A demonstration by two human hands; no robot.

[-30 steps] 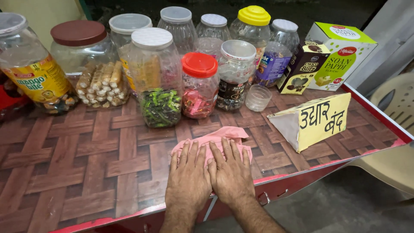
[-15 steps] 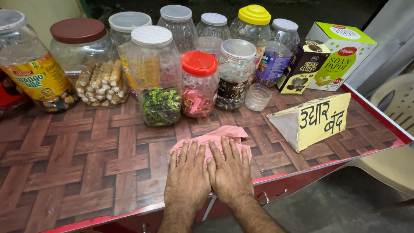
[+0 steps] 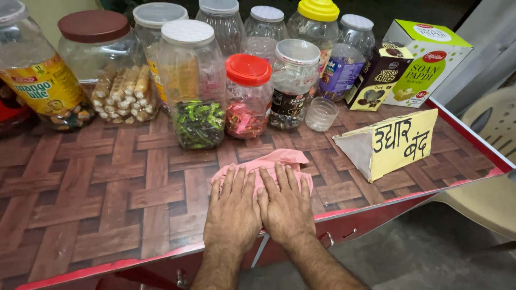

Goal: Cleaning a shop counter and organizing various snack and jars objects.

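Observation:
A pink cloth (image 3: 277, 159) lies on the wood-patterned counter (image 3: 107, 198) near its front edge. My left hand (image 3: 232, 211) and my right hand (image 3: 285, 207) rest flat on the cloth side by side, palms down, fingers spread and pointing away from me. Neither hand grips anything. Just beyond the cloth stand a clear jar with green sweets (image 3: 194, 86) and a red-lidded jar of pink sweets (image 3: 247, 96).
Several more clear jars line the back of the counter. A small empty plastic cup (image 3: 321, 114) stands right of them. A folded yellow paper sign (image 3: 391, 143) stands at the right, two sweet boxes (image 3: 424, 64) behind it. A red rim (image 3: 473, 137) edges the counter; a plastic chair (image 3: 492, 177) stands right.

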